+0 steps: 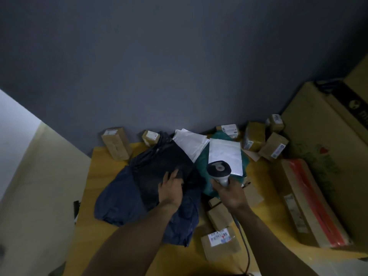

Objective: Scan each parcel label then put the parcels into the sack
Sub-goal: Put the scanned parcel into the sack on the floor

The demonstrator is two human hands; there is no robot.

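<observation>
A black flat parcel bag lies on top of a dark blue sack on the yellow table. My left hand rests on the black bag's near edge, thumb and fingers around that edge. My right hand grips the handle of a grey barcode scanner, whose head points away from me over a green bag. A white mailer lies on the green bag, a second white mailer behind it. A small box with a barcode label sits near my right forearm.
Small brown boxes crowd the table's back right by the grey wall, one taller box at back left. Large cartons and a long box with red tape fill the right side. The scanner cable trails toward me.
</observation>
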